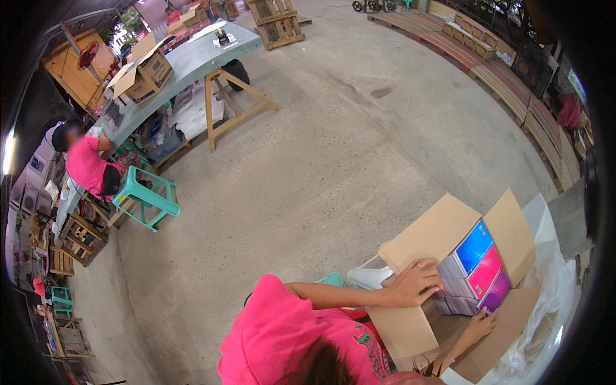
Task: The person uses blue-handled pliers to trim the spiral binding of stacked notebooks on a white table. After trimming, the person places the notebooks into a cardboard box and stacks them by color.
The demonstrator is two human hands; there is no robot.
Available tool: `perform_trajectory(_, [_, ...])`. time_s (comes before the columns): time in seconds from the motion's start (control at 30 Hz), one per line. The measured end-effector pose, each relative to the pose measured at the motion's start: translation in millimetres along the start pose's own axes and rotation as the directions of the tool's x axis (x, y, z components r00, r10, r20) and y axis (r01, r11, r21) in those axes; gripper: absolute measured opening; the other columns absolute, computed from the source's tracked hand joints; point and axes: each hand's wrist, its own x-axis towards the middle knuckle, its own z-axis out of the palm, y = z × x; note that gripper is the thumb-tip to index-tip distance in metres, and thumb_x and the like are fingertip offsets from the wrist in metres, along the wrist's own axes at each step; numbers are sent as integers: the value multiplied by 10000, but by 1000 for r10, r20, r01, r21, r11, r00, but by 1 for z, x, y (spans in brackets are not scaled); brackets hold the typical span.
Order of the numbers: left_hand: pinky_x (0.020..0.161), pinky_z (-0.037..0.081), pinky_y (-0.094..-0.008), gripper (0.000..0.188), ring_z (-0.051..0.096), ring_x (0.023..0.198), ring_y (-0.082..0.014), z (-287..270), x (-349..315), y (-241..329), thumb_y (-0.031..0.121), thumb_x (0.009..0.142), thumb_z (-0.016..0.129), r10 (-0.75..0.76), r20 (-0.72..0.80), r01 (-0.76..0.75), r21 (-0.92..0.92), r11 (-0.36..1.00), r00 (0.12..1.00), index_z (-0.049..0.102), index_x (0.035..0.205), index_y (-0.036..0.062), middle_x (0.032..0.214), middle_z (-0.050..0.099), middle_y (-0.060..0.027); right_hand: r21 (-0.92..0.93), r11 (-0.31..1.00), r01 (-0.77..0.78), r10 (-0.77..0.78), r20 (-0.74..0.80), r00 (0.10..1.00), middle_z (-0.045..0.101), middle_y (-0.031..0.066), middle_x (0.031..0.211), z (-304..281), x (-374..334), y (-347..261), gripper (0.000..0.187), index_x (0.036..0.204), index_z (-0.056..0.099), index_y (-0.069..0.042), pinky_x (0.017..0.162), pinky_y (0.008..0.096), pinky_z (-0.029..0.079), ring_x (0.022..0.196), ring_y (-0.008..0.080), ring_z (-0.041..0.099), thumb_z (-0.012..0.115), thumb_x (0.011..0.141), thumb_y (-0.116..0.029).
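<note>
A cardboard box (430, 224) with its flaps folded out stands at the lower right. Inside it are neat stacks of notebooks, with a blue cover (476, 247), a pink cover (485, 272) and a purple cover (495, 292) on top. My left hand (416, 282), a ring on one finger, reaches over the near flap, its bent fingers against the side of the stacks. My right hand (480, 326) is lower in the box, its fingers closed at the corner of the purple notebook. Its thumb is hard to make out.
Clear plastic sheeting (545, 289) hangs beside the box. A white plastic chair (369, 274) stands behind it. At left, a person in pink (90, 160) sits by a green stool (144, 196) at a long table (199, 54) bearing an open carton (149, 74). Wooden pallets (475, 58) line the right side.
</note>
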Motion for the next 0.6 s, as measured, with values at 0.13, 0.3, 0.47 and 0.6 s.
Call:
perform_trajectory(0.13, [1004,400,-466,118,504,1226,-303,-3,0,0,154,857,652,15,-5,-15,-1,1000,1000,675,969,123,1015,623,-33,-129,991,39,-46,-58,997,546,283,1250,-1,0,-10,598,1395,472,-26,959,505,412,1122,425,526,579,953,-414])
perform_trajectory(0.3, [998,398,-456,117,540,1154,-280,-4,-2,0,168,858,654,29,-18,-30,-17,999,999,674,963,122,993,622,-39,-175,981,82,-71,67,995,544,284,1246,-11,11,-15,656,1388,458,28,965,505,414,1108,434,529,599,940,-431])
perform_trajectory(0.47, [932,420,-445,97,583,1019,-279,-1,2,0,174,854,659,41,-14,-41,-13,999,999,691,915,106,927,637,-67,484,871,86,-167,126,978,507,282,1357,-9,20,10,645,1410,409,82,1031,431,403,1219,357,526,588,969,-354])
perform_trajectory(0.6, [901,413,-420,59,583,970,-274,-8,5,1,147,843,672,27,-2,-27,55,998,1000,704,884,118,918,643,-63,682,671,-290,-23,410,912,640,137,1193,-29,27,-35,564,1337,507,59,978,324,436,1070,202,593,616,959,-346])
